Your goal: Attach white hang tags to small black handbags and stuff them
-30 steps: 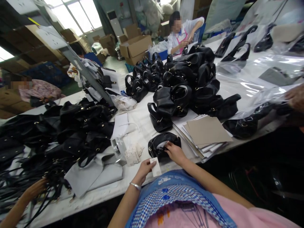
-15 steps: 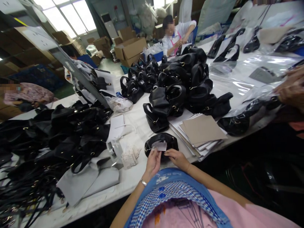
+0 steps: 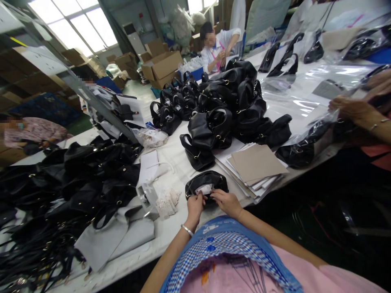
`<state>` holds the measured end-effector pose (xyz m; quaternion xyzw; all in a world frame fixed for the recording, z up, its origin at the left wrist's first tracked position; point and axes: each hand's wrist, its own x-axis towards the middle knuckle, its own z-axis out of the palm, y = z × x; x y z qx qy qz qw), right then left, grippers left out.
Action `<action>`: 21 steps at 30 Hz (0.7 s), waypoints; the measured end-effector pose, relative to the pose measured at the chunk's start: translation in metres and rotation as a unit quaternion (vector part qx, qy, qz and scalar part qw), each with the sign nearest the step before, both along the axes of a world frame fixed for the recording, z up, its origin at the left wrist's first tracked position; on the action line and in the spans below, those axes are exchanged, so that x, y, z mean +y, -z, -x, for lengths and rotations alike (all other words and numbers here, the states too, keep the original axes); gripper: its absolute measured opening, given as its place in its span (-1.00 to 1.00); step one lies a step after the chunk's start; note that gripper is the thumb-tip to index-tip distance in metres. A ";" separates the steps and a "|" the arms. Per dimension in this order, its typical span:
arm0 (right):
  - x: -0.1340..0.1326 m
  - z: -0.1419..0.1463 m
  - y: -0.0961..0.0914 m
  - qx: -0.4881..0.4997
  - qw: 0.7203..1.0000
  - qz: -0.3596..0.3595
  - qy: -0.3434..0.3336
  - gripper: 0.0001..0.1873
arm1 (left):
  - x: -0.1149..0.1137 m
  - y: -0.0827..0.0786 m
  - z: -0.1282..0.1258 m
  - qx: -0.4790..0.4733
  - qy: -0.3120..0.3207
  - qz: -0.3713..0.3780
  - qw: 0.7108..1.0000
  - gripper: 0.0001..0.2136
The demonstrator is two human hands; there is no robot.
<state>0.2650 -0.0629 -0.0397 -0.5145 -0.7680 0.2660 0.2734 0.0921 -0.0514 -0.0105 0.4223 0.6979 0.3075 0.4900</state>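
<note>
A small black handbag (image 3: 218,179) lies at the table's front edge before me, its mouth facing up. White paper or lining (image 3: 203,189) shows inside the mouth. My left hand (image 3: 195,208) has its thumb and fingers closed at the near left rim of the bag. On the near right rim, the fingers of my right hand (image 3: 226,202) are pinched together beside the white material. My fingers partly hide the bag's near side.
Black handbags (image 3: 210,126) are heaped beyond. Cardboard sheets (image 3: 258,162) lie to the right, small tags (image 3: 167,203) and a grey-white dispenser (image 3: 147,195) to the left. Black bags (image 3: 76,179) cover the left side. A co-worker's hands (image 3: 351,109) handle clear plastic at right.
The flat white tag raised in my left hand is no longer distinct; crumpled-looking white shows in the bag's mouth. My left hand has shifted slightly left. The co-worker's hands at right have come further into view.
</note>
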 end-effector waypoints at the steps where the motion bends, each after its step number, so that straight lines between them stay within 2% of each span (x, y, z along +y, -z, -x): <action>1: 0.001 0.001 0.001 0.006 1.000 0.002 -0.001 -0.69 | 0.003 -0.002 0.000 -0.029 0.009 0.035 0.999 -0.48; 4: 0.004 0.003 0.001 0.039 0.999 0.015 -0.019 -0.66 | 0.014 -0.006 -0.001 -0.126 0.037 0.157 0.979 -0.46; 6: 0.007 0.006 0.001 0.050 0.998 0.033 -0.025 -0.58 | 0.019 -0.007 -0.003 -0.146 0.062 0.212 0.964 -0.44; 8: 0.009 0.008 0.000 0.043 0.998 0.051 -0.023 -0.51 | 0.018 -0.006 -0.004 -0.133 0.082 0.233 0.960 -0.40; 10: 0.013 0.011 -0.001 0.030 0.998 0.061 -0.008 -0.53 | 0.011 -0.009 -0.001 -0.101 0.114 0.226 0.962 -0.36; 12: 0.017 0.011 -0.002 0.020 0.998 0.065 0.004 -0.59 | 0.000 -0.018 0.007 -0.043 0.154 0.177 0.971 -0.37; 14: 0.020 0.011 -0.006 0.007 0.998 0.068 0.006 -0.62 | -0.009 -0.031 0.021 0.048 0.171 0.082 0.981 -0.46; 17: 0.023 0.010 -0.013 -0.015 0.997 0.073 0.001 -0.68 | -0.013 -0.048 0.042 0.187 0.114 -0.118 0.969 -0.68; 19: 0.023 0.011 -0.019 -0.024 0.997 0.067 0.004 -0.72 | -0.011 -0.049 0.050 0.216 0.091 -0.195 0.952 -0.78; 21: 0.022 0.014 -0.023 -0.034 0.998 0.044 0.002 -0.74 | -0.008 -0.040 0.053 0.216 0.107 -0.208 0.948 -0.79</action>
